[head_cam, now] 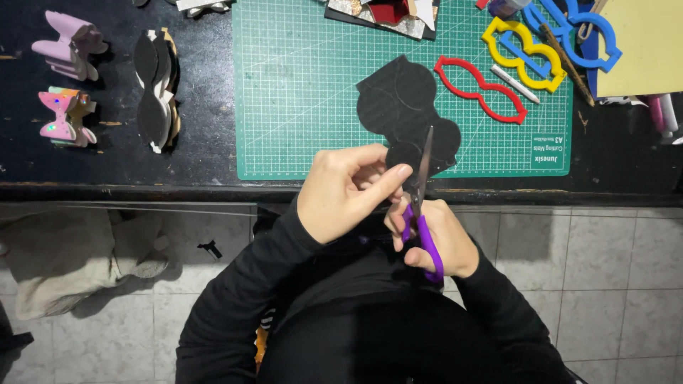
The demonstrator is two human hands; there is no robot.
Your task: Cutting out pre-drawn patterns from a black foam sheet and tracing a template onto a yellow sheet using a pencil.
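My left hand (348, 190) pinches the near edge of a black sheet (407, 110) cut into rounded lobes, holding it over the green cutting mat (299, 85). My right hand (434, 238) grips purple-handled scissors (422, 206); their blades point away from me and bite into the black sheet beside my left thumb. Both hands hover at the table's front edge, above my lap.
Red (480, 89), yellow (523, 53) and blue (580, 32) bow-shaped stencils lie on the mat's right side with a white pen (516, 84). A stack of black cut shapes (156, 89) and pink bows (67, 46) sit left. A yellow sheet (644, 46) is far right.
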